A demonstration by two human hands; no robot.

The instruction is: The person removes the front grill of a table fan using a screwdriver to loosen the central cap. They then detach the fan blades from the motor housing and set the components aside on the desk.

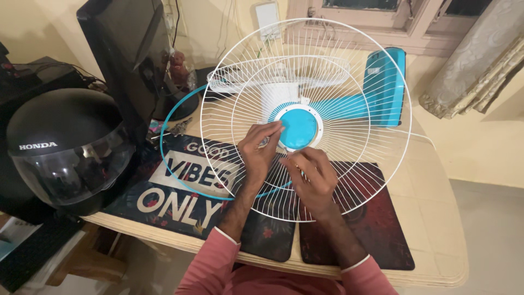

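White round wire fan guard point(349, 82) with turquoise centre cap point(298, 128) — left hand point(259, 150) fingers pinch its wires beside the cap; right hand point(312, 177) fingers clamp wires just below.

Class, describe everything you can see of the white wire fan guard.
The fan guard is a round cage of thin white wires that run out like spokes from a blue centre cap to a white outer ring, with an inner ring partway out. It looks like coated metal. It is tilted up over the table, facing the camera. The left hand and right hand touch it near the cap.
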